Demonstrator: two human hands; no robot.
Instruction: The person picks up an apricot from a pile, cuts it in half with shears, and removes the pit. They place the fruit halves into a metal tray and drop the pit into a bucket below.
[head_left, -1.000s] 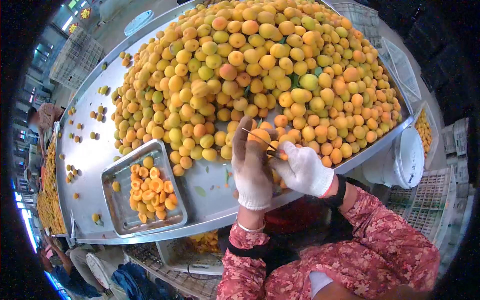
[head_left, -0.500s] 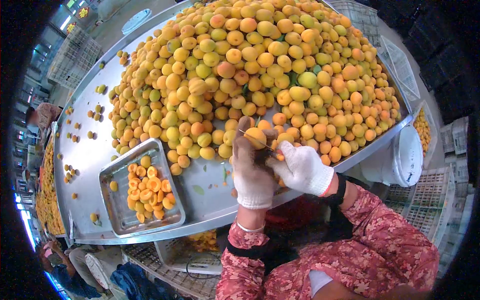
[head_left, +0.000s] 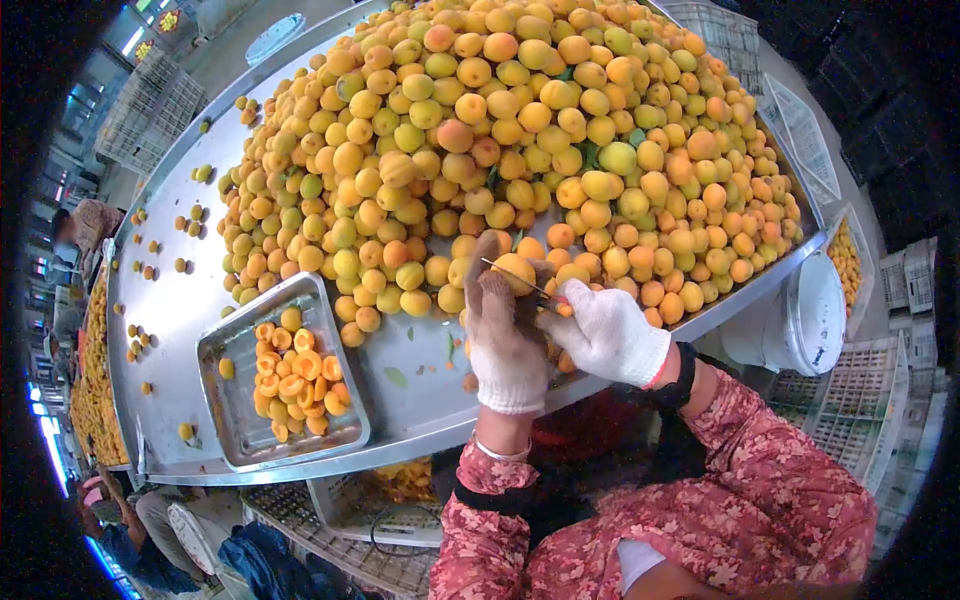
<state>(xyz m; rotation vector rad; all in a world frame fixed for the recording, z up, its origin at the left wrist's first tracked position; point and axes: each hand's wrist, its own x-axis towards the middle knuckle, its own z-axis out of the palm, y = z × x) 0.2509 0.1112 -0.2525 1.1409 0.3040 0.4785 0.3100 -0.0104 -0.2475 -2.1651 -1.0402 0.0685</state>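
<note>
My left hand (head_left: 507,345), in a white knitted glove with brown-stained fingers, is closed round a yellow-orange apricot (head_left: 514,274). In my gloved right hand (head_left: 618,333) is a thin-bladed knife (head_left: 522,278), its blade lying across the apricot. Most of the knife's handle is hidden by my fingers. Right in front of both hands rises a big heap of whole apricots (head_left: 420,170). To the left, a metal tray (head_left: 362,425) holds halved apricots (head_left: 298,378) and a few whole ones.
The heap lies on a metal table (head_left: 420,360) with a raised rim. Loose apricots are scattered at its left. A white bucket (head_left: 818,312) and plastic crates (head_left: 850,395) stand at the right. Another person (head_left: 95,222) is at the far left.
Both hands stay almost in place, with the knife still across the apricot. The left hand looks slightly turned. The tray and heap look the same.
</note>
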